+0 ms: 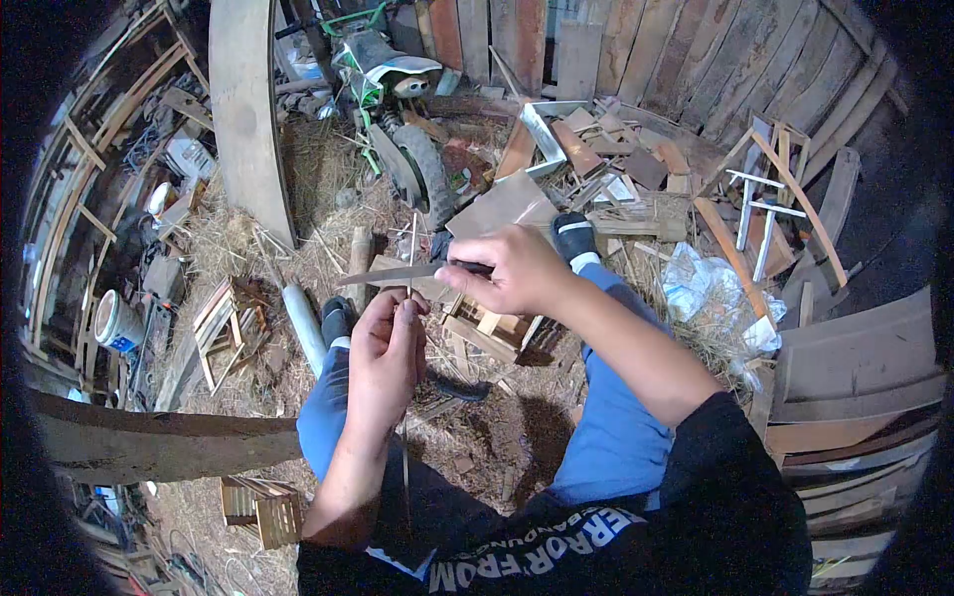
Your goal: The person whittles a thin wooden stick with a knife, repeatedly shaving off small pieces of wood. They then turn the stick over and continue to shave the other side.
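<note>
My right hand (pixel 517 270) is closed round the dark handle of a knife (pixel 393 274), whose blade points left. Just below the blade, my left hand (pixel 390 346) pinches a thin wooden stick (pixel 412 243). The stick runs roughly upright, above and below the fingers, and the blade crosses it right over the fingertips. Beneath my right hand, on the ground between my feet, sits a small slatted wooden crate (pixel 487 333). A dark curved object (pixel 457 387) lies on the ground below it.
A small green and white motorbike (pixel 397 109) stands ahead beside a tall board (pixel 246 119). Scrap wood (pixel 616 149) is heaped to its right, near a clear plastic bag (pixel 696 283). At left are a white bucket (pixel 117 323) and small wooden frames (pixel 231 328); a plank (pixel 169 444) juts in.
</note>
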